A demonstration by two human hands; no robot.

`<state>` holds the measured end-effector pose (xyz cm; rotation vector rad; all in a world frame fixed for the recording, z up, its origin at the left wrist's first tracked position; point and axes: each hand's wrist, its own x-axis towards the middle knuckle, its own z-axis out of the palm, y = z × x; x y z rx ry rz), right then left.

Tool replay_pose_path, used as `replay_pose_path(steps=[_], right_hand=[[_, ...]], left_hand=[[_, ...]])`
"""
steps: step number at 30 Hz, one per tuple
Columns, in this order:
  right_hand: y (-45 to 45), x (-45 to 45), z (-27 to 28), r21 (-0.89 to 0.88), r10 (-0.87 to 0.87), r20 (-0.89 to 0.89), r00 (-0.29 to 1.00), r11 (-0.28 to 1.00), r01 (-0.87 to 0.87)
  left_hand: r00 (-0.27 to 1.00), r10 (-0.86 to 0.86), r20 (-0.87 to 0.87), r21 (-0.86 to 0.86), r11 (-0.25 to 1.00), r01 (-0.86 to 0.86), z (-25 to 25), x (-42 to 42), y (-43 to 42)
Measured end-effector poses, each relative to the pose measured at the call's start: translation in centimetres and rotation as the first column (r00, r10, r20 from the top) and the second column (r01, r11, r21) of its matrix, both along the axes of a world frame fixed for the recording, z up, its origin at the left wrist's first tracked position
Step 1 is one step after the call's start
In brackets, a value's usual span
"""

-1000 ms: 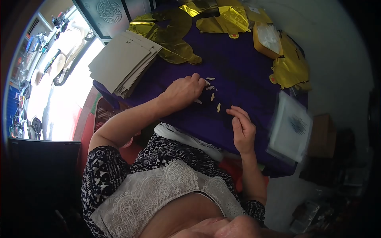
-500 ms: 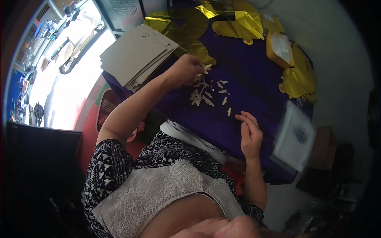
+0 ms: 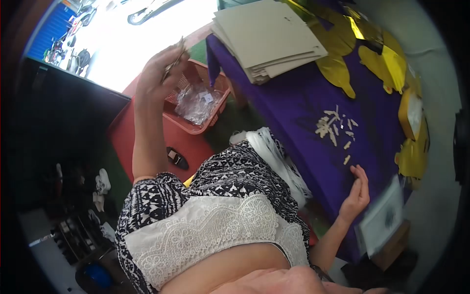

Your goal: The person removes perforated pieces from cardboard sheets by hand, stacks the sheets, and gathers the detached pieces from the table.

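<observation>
My left hand (image 3: pixel 161 71) is raised off the table at the left, above a red plastic basket (image 3: pixel 196 130). Its fingers are closed around thin pale slivers, partly blurred and hidden by the fingers. My right hand (image 3: pixel 356 198) rests by the purple cloth (image 3: pixel 293 117), fingers stretched out and holding nothing. Just beyond its fingertips lies one small pale piece (image 3: pixel 346 159). Farther up the cloth is a loose pile of similar small pale pieces (image 3: pixel 327 125). Clear crinkled plastic bags (image 3: pixel 198 103) lie inside the basket.
A stack of pale boards (image 3: pixel 267 36) sits at the table's left edge. Gold foil balloons (image 3: pixel 384 63) and a yellow box (image 3: pixel 410 115) line the far side. A clear plastic packet (image 3: pixel 384 218) lies at the right edge. The basket stands on a red surface (image 3: pixel 188 144).
My left hand has left the pile and swung left, over the basket, with pale slivers in it. My right hand stays near the same pieces. The view has turned left.
</observation>
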<state>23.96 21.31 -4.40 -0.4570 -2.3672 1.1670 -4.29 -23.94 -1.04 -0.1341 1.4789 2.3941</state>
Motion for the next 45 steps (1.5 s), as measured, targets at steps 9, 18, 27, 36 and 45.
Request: replay_pose_path(steps=[9,18,27,36,45], right_hand=[[1.2,0.5,-1.7,-0.036,-0.035,-0.013,0.999,0.999,0.035],[1.2,0.6,-1.9,-0.023,-0.070,-0.004,0.998,0.997,0.070],[0.9,0.4,-1.1,0.038,-0.088,0.006,0.996,0.995,0.087],[0.4,0.4,0.2,0.053,-0.030,0.020,0.999,0.998,0.029],[2.3,-2.2,1.2,0.342,0.050,0.240,0.969,0.930,-0.133]], left_hand=[[0.904,0.285,0.320,-0.330,0.928,-0.176,-26.2,-5.4,-10.8],[0.873,0.369,0.319,-0.876,0.467,0.123,-31.0,-10.3,-10.7],[0.997,-0.070,-0.012,-0.890,-0.454,-0.042,-31.2,-10.0,-10.8],[0.983,-0.024,0.184,-0.886,-0.437,0.155,-29.4,-9.3,-10.4],[0.968,-0.074,0.240,-0.859,-0.481,0.177,-26.4,-6.6,-8.0]])
